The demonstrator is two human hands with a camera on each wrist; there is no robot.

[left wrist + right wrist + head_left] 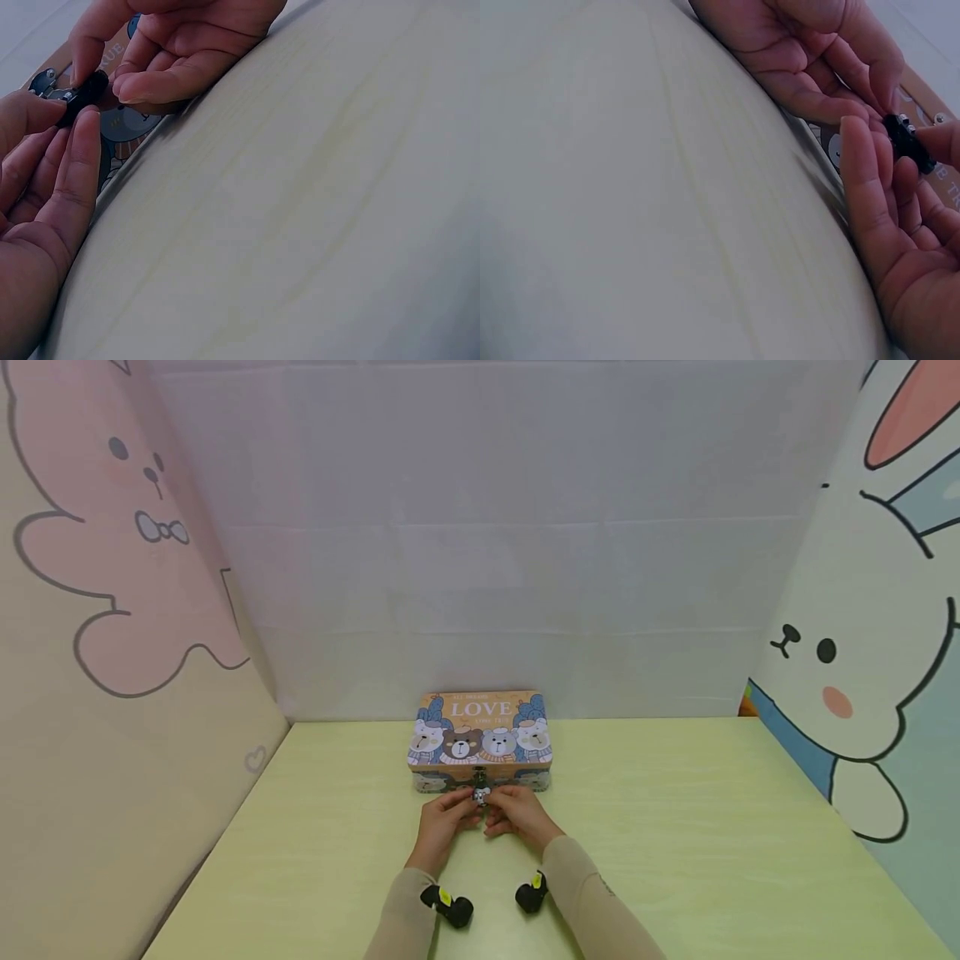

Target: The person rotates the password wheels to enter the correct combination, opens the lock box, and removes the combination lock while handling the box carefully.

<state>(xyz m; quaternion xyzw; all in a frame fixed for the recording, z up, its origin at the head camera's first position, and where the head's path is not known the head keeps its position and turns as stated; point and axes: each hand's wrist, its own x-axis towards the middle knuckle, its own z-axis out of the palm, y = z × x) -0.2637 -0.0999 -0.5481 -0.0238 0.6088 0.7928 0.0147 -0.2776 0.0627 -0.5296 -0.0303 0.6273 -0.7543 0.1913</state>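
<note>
A rectangular tin box (480, 731) with bears and the word LOVE on its lid sits with its lid down at the table's back. At its front clasp (480, 773) is a small black padlock (84, 97) with silvery parts that look like number dials. My left hand (441, 827) pinches one end of the padlock between thumb and fingers. From the other side my right hand (522, 817) pinches it too, thumb against the silvery parts (906, 122). Fingers partly hide the lock, so the dial figures cannot be read.
The pale yellow-green table (675, 827) spreads to both sides of the box. A white cloth wall (480, 543) stands right behind it, with cartoon-printed panels (840, 693) at the sides. Black wrist cameras (454, 910) sit on both sleeves.
</note>
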